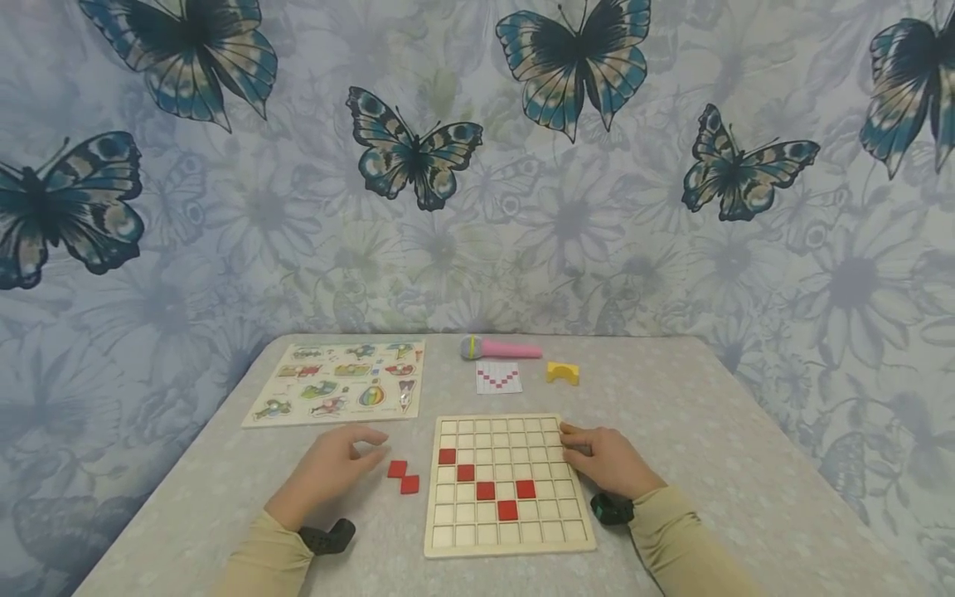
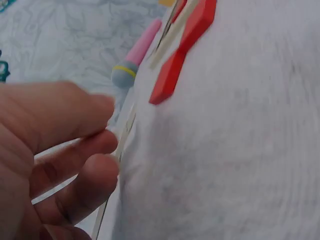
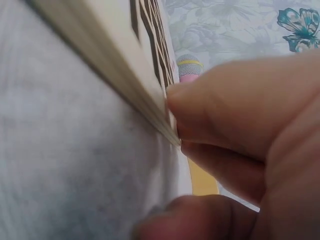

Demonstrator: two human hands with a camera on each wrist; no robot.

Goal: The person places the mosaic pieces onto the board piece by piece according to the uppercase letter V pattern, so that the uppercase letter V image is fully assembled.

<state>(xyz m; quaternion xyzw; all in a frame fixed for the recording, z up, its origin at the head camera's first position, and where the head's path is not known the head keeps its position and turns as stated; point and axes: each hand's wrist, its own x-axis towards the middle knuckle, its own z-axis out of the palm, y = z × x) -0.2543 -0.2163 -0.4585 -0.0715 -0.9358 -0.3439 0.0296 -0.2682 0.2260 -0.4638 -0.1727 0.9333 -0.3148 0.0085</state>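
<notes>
A square wooden grid board (image 1: pixel 461 537) lies on the table with several red square tiles in its cells, set out like a tick. Two more red tiles (image 1: pixel 398 469) lie on the cloth to the board's left, corner to corner. My left hand (image 1: pixel 328 468) hovers just left of these loose tiles, fingers relaxed and apart, holding nothing. In the left wrist view the loose tiles (image 2: pixel 167 77) are beyond its fingertips. At the board's right edge, near its far corner, my right hand (image 1: pixel 608 456) holds the rim between thumb and finger; the thumb covers part of the contact.
A small pattern card (image 1: pixel 485 386) with pink squares lies behind the board. Near it are a pink toy microphone (image 1: pixel 511 349) and a yellow arch block (image 1: pixel 563 373). A picture puzzle board (image 1: pixel 257 417) sits back left. A butterfly-print wall (image 1: pixel 477 274) stands behind the table.
</notes>
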